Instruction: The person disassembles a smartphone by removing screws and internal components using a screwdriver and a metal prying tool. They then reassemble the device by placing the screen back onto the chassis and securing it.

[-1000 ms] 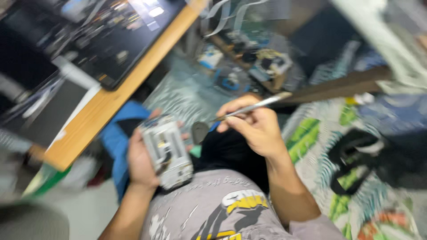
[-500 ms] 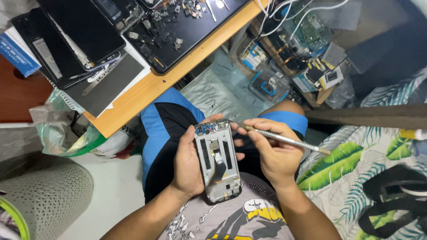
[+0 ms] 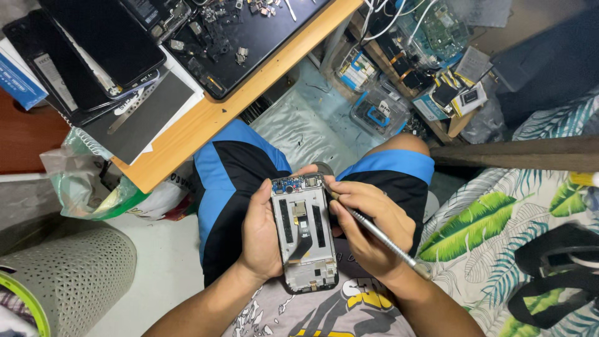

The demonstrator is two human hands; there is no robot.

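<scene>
1. The left hand (image 3: 262, 234) is closed around an opened phone (image 3: 302, 234), held over the lap with its back cover off.
2. The right hand (image 3: 368, 228) pinches a metal screwdriver (image 3: 380, 236), tip at the phone's upper right edge.
3. Beyond the knees, a wooden tabletop (image 3: 206, 125) carries dark phone screens (image 3: 106, 43) and loose parts.
</scene>
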